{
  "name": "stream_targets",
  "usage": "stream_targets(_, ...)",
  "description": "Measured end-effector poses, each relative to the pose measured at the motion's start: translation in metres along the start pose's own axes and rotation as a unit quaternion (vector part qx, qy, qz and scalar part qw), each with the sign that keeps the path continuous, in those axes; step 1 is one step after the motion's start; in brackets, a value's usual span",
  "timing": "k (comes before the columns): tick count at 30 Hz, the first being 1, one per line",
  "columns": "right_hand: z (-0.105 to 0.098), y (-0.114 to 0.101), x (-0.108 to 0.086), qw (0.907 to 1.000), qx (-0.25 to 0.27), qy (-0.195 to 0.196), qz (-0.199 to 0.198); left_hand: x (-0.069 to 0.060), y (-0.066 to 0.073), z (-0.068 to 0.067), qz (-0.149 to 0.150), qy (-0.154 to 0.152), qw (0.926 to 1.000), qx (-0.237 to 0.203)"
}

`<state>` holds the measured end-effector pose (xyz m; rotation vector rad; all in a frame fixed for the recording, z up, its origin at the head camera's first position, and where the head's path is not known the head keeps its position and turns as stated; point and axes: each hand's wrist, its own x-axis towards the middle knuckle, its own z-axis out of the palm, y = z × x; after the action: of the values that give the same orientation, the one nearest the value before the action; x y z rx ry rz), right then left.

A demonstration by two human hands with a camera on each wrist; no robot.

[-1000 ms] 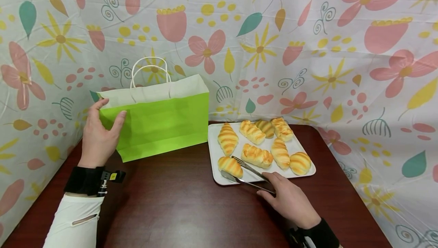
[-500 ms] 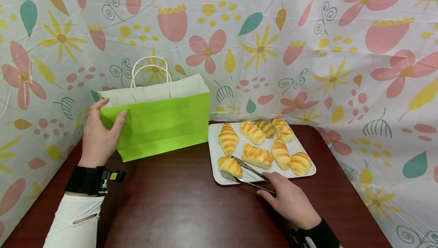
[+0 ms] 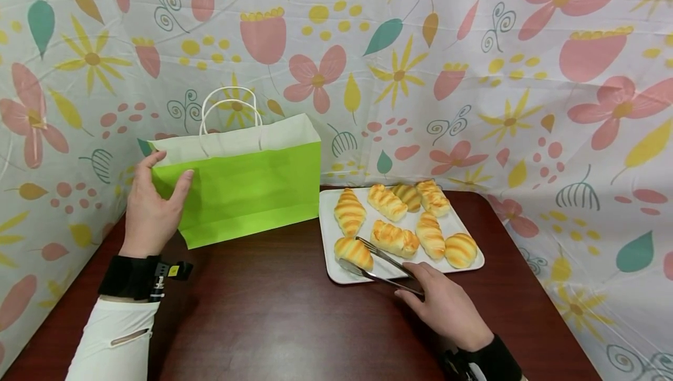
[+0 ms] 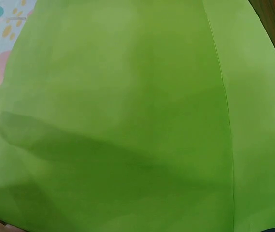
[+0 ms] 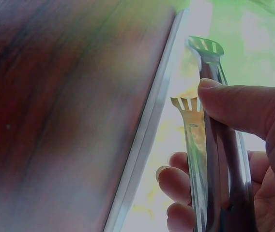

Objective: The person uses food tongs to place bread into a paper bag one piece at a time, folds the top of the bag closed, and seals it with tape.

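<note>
In the head view a bright green paper bag [image 3: 247, 188] with white twisted handles stands at the left. My left hand [image 3: 155, 205] grips its left end, thumb on the front face and fingers at the side edge. Metal tongs [image 3: 386, 261] are held in my right hand [image 3: 447, 305], thumb on one arm and fingers on the other. Their tips lie on either side of a small striped bread roll [image 3: 353, 252] at the near left corner of a white tray [image 3: 331, 273]. In the left wrist view the bag's green face [image 4: 128, 121] fills nearly everything.
Several other breads lie on the tray, among them a croissant [image 3: 349, 212], a long roll [image 3: 394, 239] and a round bun [image 3: 461, 250]. The dark wooden table [image 3: 252, 311] reaches back to a flower-patterned cloth [image 3: 336, 30].
</note>
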<state>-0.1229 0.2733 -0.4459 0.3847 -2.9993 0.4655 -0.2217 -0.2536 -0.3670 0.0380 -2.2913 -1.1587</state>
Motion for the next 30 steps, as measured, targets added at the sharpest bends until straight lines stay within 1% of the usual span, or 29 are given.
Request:
stream_targets(9,-0.002,0.0,0.0,1.0,-0.006,0.005,0.0,-0.002,0.001,-0.001,-0.002,-0.002,1.0,-0.002)
stream_targets(15,-0.005,-0.001,-0.001,1.0,-0.007,0.006,0.002,-0.002,0.0,0.0,-0.002,0.003,1.0,0.001)
stream_targets(19,-0.005,-0.002,-0.001,0.9999,-0.01,0.011,0.001,-0.001,-0.001,0.001,-0.004,0.004,1.0,0.002)
stream_targets(30,-0.011,-0.003,-0.002,0.9994,-0.017,0.031,-0.002,0.001,-0.003,0.001,0.003,0.004,1.0,0.0)
